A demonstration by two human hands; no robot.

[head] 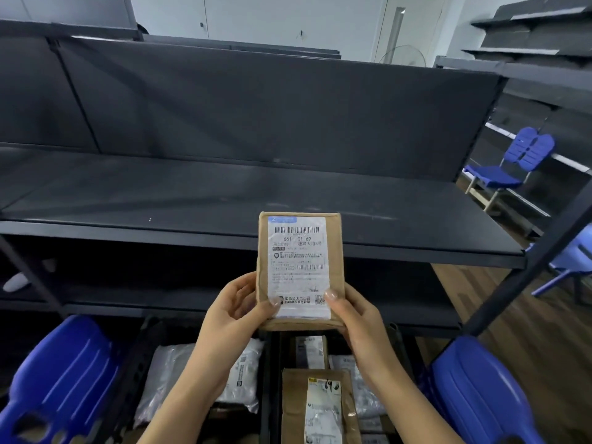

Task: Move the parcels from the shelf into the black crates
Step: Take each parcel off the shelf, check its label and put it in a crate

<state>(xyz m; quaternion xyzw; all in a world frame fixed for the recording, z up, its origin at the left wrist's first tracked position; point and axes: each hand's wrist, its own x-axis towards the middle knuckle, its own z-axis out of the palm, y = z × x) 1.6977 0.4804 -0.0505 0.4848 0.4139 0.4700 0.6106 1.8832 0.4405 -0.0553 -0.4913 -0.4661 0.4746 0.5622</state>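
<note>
I hold a small brown cardboard parcel point(334, 251) with a white shipping label upright in front of the dark shelf point(224, 200). My left hand point(237, 318) grips its lower left edge, thumb on the label. My right hand point(358, 318) grips its lower right edge, thumb on the label too. Below my hands stand two black crates: the left crate point(144, 354) holds grey plastic mailers point(166, 376), the right crate point(397, 334) holds a brown parcel point(294, 398) marked 69 and more mailers.
The shelf board in front of me carries no parcels. Blue plastic chairs flank the crates at lower left point(61, 379) and lower right point(480, 395). Another blue chair point(512, 165) stands at the right by a second shelf unit point(544, 75).
</note>
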